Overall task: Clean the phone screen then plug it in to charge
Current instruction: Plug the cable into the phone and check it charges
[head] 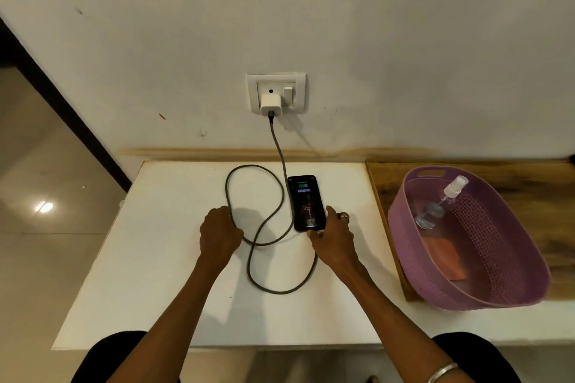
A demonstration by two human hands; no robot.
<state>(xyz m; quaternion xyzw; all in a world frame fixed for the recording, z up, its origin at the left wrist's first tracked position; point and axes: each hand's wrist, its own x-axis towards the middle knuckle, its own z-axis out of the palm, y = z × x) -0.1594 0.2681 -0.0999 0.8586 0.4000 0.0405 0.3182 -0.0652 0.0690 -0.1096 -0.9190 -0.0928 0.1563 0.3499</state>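
A black phone point(305, 200) lies face up on the white table point(155, 274), its screen lit with a green battery icon. A grey braided cable point(258, 196) runs from the white charger point(270, 105) in the wall socket point(277, 92), loops across the table and reaches the phone's near end. My right hand point(334, 235) grips the phone's near end, where the cable meets it. My left hand point(219, 232) rests curled on the cable loop at the left.
A purple plastic basket point(513, 277) stands on a wooden board point(529, 183) at the right, holding a clear spray bottle point(441, 202) and an orange cloth point(445, 255). The table's left edge drops to a tiled floor point(46, 180).
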